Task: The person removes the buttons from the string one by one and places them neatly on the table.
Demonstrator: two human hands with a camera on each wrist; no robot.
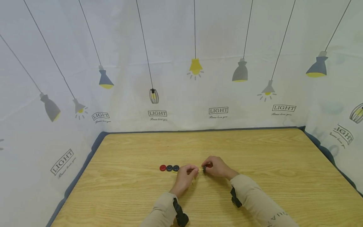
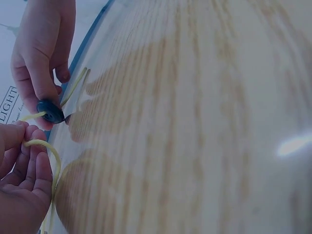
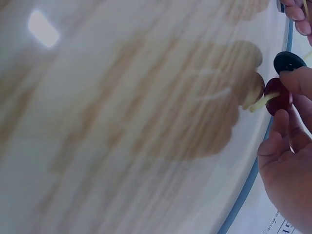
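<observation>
My right hand [image 1: 217,168] pinches a dark round button [image 2: 50,111] with a red button [image 3: 280,100] close beside it. A yellow string [image 2: 54,155] runs out of the dark button toward my left hand [image 1: 185,178]. That hand pinches the string between thumb and fingertips, just short of the button, and a length of string hangs below its fingers. In the right wrist view, another bit of string sticks out at the red button. Both hands are just above the tabletop.
Left of my hands, a red button [image 1: 163,168] and two dark buttons [image 1: 169,168] lie in a row on the wooden table [image 1: 136,195]. Some yellow string shows beside them. A white curtain [image 1: 175,37] printed with lamps surrounds the table's back and sides.
</observation>
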